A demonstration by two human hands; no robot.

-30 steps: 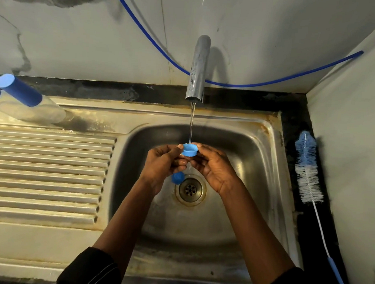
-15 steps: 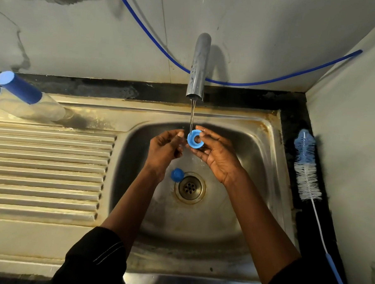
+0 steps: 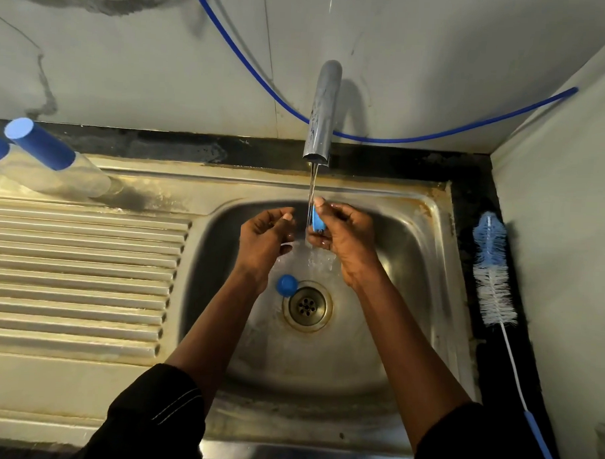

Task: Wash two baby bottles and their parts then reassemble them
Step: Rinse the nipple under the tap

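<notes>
Under the tap (image 3: 322,108), my right hand (image 3: 345,238) pinches the blue ring (image 3: 318,220); left hand (image 3: 262,238) curled, contents unclear. Wet, the ring could slip toward the drain (image 3: 307,306).

Sink-side view: no lettering, brand, number or sign can be read anywhere. The blue ring (image 3: 318,221) under the tap (image 3: 322,108), the blue cap (image 3: 287,285) beside the drain, the capped bottles (image 3: 59,177) at the back left of the sink (image 3: 437,214) and the bottle brush (image 3: 494,272) on the bench all show nothing legible.
</notes>
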